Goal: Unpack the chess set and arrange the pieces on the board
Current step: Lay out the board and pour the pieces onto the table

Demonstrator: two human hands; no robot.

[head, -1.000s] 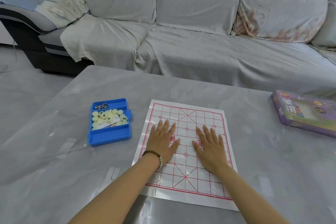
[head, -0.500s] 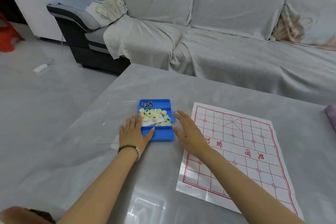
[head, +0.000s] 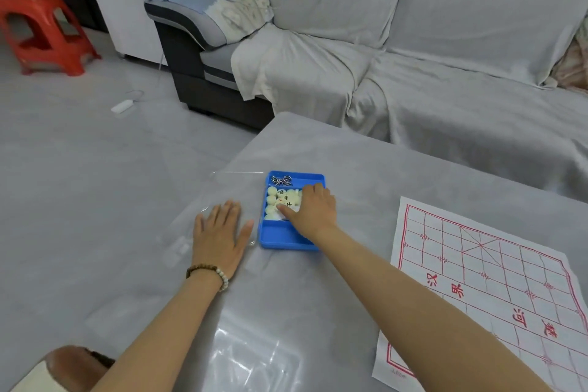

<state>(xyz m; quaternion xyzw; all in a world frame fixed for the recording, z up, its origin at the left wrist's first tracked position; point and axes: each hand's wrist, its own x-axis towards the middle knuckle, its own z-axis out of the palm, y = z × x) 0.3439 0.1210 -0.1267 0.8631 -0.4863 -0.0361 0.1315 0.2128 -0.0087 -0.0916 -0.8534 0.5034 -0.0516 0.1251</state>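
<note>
Left hand (head: 219, 232) lies flat, fingers spread; right hand (head: 313, 212) reaches forward, fingers curled downward.

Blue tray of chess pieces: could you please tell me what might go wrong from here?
The left hand lies flat beside the blue tray, not holding it, so the tray may slide as the right hand digs in. The round pieces are heaped loosely and could spill out and roll across the table.
</note>
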